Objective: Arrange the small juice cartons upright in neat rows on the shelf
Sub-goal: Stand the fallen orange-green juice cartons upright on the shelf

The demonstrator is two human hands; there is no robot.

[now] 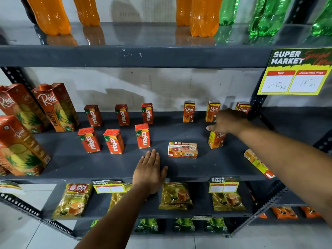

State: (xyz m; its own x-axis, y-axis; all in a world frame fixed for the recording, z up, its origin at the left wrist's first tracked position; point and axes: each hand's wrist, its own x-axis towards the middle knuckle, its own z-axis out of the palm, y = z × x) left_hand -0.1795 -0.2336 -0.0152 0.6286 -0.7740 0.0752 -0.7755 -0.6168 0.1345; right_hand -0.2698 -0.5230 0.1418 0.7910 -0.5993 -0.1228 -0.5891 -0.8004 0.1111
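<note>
The right hand (227, 121) reaches far in and sits on top of a small Real carton (216, 140). It stands up in the front row on the right. The fingers curl over its top, holding it. The left hand (150, 170) lies flat and open on the front of the dark grey shelf (89, 164). It holds nothing.

Just to the right of the left hand, one small carton (182, 150) lies on its side. It is between the two hands and touches neither. Another carton (258, 163) lies tipped over at the right edge of the shelf, under the right arm.

Six small Maaza cartons (142, 138) stand up in two rows of three, left of the middle. Three more Real cartons (188, 112) stand in the back row on the right.

Big pineapple juice boxes (57, 106) stand at the left end. Orange bottles (204, 17) and green bottles (265, 17) stand on the shelf above. A yellow price sign (296, 71) hangs at the upper right. Gold tea packets (73, 200) lie on the shelf below. The wall behind is pale and the floor has light tiles.
</note>
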